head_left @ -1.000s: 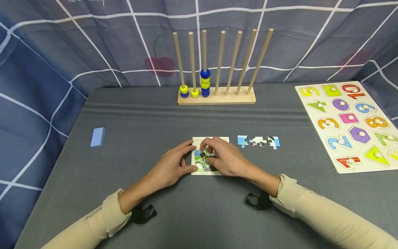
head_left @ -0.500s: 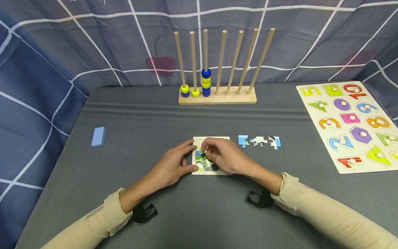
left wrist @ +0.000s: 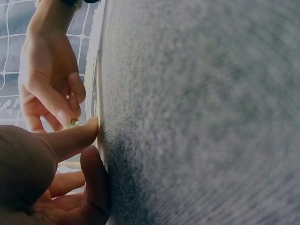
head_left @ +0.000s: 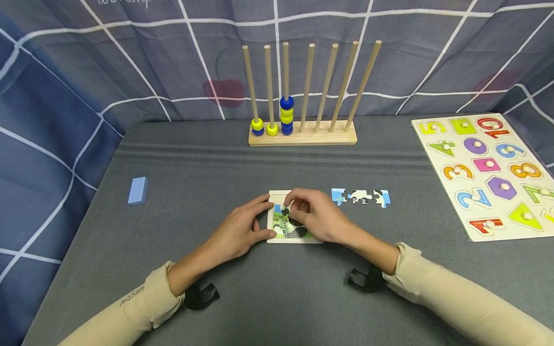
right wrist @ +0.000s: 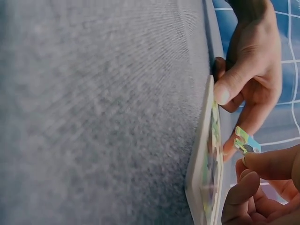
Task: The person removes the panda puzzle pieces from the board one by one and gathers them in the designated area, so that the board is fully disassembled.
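A small jigsaw board with a pale frame and a green and blue picture lies in front of me. My left hand rests at its left side, thumb at the near corner and fingertips at the far one. Over the board, my right hand pinches a jigsaw piece between thumb and fingers. That piece is green, blue and dark, and it is tilted above the board in the right wrist view. The right hand hides the board's right part. Several black-and-white panda patches show on the loose pieces to the right.
A wooden peg rack with blue and yellow beads stands at the back. A number-and-shape peg board lies on the right. A blue block sits at the left of the grey table.
My right hand has shifted slightly right, uncovering more of the board's picture while still pinching the piece. My left hand stays at the board's left side.
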